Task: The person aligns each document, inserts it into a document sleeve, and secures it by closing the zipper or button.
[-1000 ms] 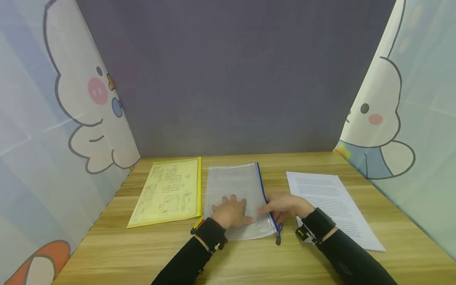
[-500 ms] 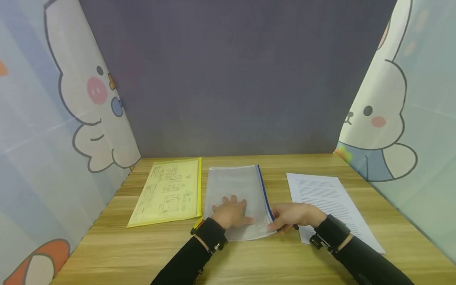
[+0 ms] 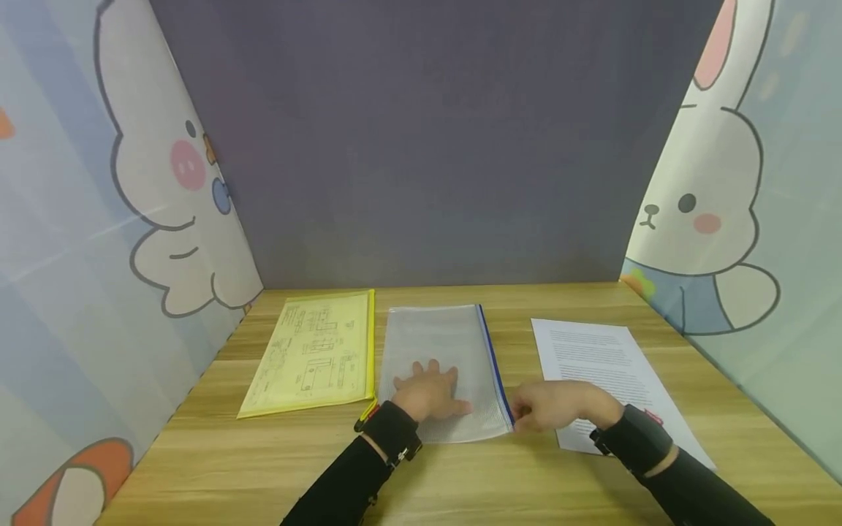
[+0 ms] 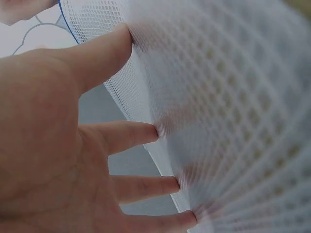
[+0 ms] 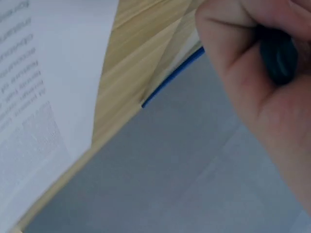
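Observation:
A clear mesh zip bag [image 3: 434,332] with a blue zipper edge [image 3: 492,351] lies flat in the middle of the table. My left hand [image 3: 427,394] presses on its lower half, fingers straight and spread; in the left wrist view the fingertips touch the mesh [image 4: 233,97]. At the near end of the zipper edge, my right hand [image 3: 552,403] has its fingers curled. It grips the zipper pull, whose dark end [image 5: 279,58] pokes out of the fist in the right wrist view. The rest of the pull is hidden by the fingers.
To the left lies a yellow zip folder [image 3: 312,354] with a drawing sheet inside. Printed paper [image 3: 588,347] lies on the right, partly under the right forearm. A grey panel [image 3: 441,146] stands behind the wooden table [image 3: 217,467], with cartoon-printed cloth on both sides.
My right hand has moved right and slightly nearer along the zipper edge, and has closed round the pull that hung loose at its near end. My left hand has stayed in place.

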A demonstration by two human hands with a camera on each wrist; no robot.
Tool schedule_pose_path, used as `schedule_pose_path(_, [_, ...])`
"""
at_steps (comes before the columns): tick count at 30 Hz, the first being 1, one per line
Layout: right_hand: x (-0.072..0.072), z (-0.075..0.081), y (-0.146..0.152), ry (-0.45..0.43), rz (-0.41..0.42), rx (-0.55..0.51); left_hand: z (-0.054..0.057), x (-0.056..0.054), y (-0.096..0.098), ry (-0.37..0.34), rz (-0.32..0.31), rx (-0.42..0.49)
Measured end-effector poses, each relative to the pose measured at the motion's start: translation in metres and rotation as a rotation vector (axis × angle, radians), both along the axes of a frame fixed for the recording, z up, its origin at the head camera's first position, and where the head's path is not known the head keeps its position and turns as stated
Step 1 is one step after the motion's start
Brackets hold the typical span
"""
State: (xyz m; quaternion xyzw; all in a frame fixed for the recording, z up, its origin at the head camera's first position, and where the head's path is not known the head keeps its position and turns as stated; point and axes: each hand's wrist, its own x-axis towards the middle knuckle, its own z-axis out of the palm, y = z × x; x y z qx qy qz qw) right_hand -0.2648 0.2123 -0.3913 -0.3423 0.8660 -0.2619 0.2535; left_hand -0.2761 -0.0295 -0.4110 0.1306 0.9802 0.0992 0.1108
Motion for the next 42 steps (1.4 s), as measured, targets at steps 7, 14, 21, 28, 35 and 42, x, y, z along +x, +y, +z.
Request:
schedule_pose_path(7, [0.015,-0.002,-0.007,0.118,-0.009,0.073,0.000,0.005,0.001,0.018,-0.023,-0.034])
schedule_pose_path(14, [0.022,-0.008,-0.006,0.195,-0.041,0.097,-0.003,0.014,0.011,0.009,-0.163,-0.010])
schedule_pose_path(21, [0.023,-0.014,-0.006,0.266,-0.028,0.103,-0.014,0.015,0.020,0.041,-0.237,-0.028])
schedule_pose_path(28, [0.026,-0.019,-0.008,0.418,-0.051,0.195,-0.012,0.021,0.027,0.063,-0.225,-0.066])
schedule_pose_path(35, [0.027,-0.021,-0.011,0.526,-0.008,0.230,-0.008,0.023,0.031,0.058,-0.214,-0.105])
schedule_pose_path(42, [0.028,-0.018,-0.013,0.527,0.019,0.295,-0.007,0.022,0.032,0.056,-0.210,-0.121])
